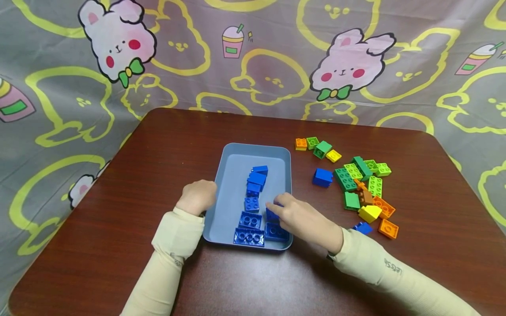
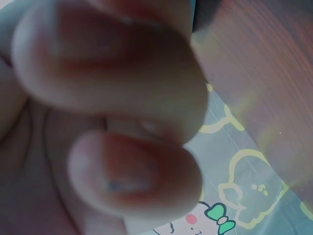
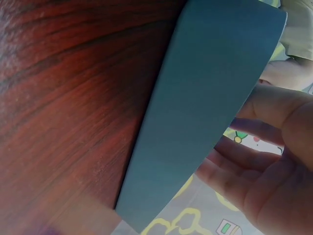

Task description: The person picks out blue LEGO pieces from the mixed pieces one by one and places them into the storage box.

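Note:
A blue-grey tray (image 1: 231, 175) stands on the table, holding several blue toy bricks. Up the middle runs a line of them, from a studded brick (image 1: 251, 204) to a slim brick (image 1: 260, 170). At the front lie a brick (image 1: 249, 237) and another brick (image 1: 276, 232), hollow undersides up. My left hand (image 1: 198, 196) grips the tray's left rim with curled fingers; the exact contact is hidden. Reaching over the right rim, my right hand (image 1: 293, 213) has its fingertips at a blue brick (image 1: 272, 214), partly covered by them. The tray wall (image 3: 195, 107) hides those fingertips in the right wrist view.
To the tray's right is a loose pile of green bricks (image 1: 345, 179), orange bricks (image 1: 389, 228) and yellow bricks (image 1: 370, 213). A blue brick (image 1: 323, 177) sits between pile and tray; another blue brick (image 1: 362, 228) lies near the right wrist. Behind the table (image 1: 166, 145) hangs a patterned curtain (image 1: 272, 26).

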`<state>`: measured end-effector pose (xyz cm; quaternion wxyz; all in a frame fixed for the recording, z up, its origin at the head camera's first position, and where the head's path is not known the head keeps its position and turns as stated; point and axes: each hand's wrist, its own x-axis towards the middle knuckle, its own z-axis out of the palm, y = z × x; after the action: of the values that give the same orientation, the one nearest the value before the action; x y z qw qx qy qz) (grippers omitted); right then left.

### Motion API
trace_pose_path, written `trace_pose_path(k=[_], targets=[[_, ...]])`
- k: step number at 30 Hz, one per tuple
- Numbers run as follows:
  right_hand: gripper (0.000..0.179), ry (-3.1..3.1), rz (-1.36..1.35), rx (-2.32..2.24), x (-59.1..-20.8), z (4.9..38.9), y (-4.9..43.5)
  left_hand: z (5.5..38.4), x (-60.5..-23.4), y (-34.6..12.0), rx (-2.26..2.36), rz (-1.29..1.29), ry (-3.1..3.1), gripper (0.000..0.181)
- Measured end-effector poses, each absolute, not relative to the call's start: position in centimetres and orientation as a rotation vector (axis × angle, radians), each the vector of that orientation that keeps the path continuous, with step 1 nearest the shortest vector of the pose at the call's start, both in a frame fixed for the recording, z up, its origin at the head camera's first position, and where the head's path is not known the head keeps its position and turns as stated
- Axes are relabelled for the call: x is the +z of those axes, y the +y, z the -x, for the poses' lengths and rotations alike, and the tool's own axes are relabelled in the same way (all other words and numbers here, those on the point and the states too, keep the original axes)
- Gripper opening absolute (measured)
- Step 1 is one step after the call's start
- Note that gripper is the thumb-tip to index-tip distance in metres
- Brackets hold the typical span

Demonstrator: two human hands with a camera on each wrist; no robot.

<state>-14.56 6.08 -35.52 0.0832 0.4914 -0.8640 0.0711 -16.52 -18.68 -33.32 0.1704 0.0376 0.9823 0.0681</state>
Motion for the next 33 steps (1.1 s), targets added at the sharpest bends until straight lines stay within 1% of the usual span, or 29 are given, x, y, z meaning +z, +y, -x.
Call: trace_pose_path(k=[25, 33], targets=[[0.027, -2.497, -1.505, 0.141, -36.28, 14.67, 5.75, 16.39, -33.19, -18.60, 0.201, -0.113, 2.787, 0.021], [0.031, -2.549, -1.479, 0.143, -36.32, 14.55, 5.97, 16.49, -33.34, -18.68, 0.201, -0.116, 2.793, 0.020]])
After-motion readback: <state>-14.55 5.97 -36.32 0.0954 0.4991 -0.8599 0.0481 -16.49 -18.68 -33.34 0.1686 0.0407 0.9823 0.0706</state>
